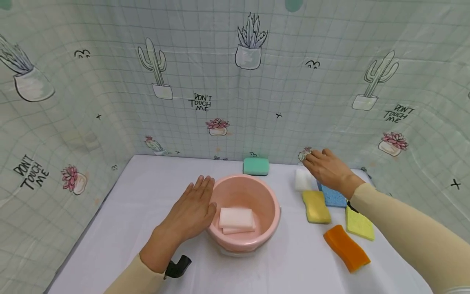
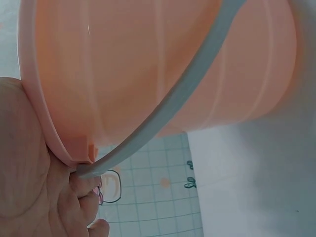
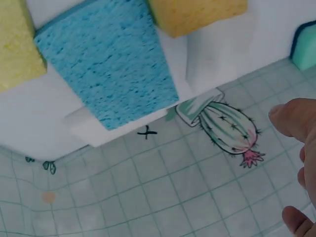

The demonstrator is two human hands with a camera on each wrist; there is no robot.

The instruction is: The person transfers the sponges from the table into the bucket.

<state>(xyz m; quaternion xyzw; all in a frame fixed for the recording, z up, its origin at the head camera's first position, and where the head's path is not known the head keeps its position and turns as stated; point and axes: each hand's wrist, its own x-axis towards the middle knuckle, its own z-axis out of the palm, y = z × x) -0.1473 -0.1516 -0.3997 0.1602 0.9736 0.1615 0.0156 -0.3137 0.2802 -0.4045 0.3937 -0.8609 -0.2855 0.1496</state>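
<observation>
A pink bucket (image 1: 245,245) with a grey handle (image 2: 163,106) stands in the middle of the table, and white sponges (image 1: 236,218) lie inside it. My left hand (image 1: 191,210) rests on the bucket's left rim, its fingers straight. My right hand (image 1: 332,171) hovers over the far right sponges with loosely bent fingers and nothing in them. Beneath and around it are a blue sponge (image 3: 108,64), a white sponge (image 1: 302,180) and a mustard-yellow sponge (image 1: 316,207). The right forearm partly hides the blue one.
A pale yellow sponge (image 1: 360,223) and a wavy orange sponge (image 1: 346,249) lie nearer on the right. Behind the bucket sits a green sponge (image 1: 256,166). A gridded curtain (image 1: 253,98) printed with potted plants hangs at the back and both sides of the white table (image 1: 121,212).
</observation>
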